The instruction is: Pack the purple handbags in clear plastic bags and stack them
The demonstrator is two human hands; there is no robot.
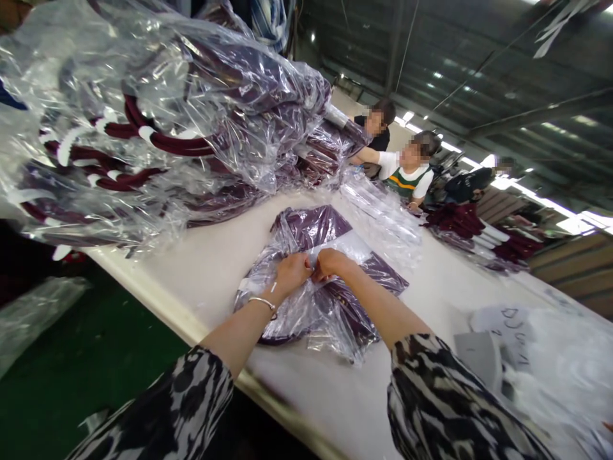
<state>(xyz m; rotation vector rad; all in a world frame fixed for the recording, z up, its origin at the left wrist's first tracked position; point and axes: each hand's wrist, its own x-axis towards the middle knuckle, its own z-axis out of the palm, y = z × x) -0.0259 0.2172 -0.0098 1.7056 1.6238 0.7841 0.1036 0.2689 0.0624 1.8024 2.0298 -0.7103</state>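
A folded dark maroon garment in a clear plastic bag (335, 313) lies on the white table (201, 281) in front of me. A pale, whitish band crosses its upper part. My left hand (293, 273), with a thin bracelet at the wrist, is closed with its fingers pinching the plastic bag near the middle. Close against it, my right hand (332, 263) is closed too, its fingertips curled on the bag at the band. The fingertips of both hands nearly meet, and the exact spot they grip is partly hidden.
A tall heap of bagged maroon garments (215, 108) with white-banded loops fills the left back. Loose clear bags (383, 217) lie beyond my hands. More maroon garments (454, 223) are stacked farther right, near co-workers (407, 176). White plastic with handwriting (527, 345) lies right.
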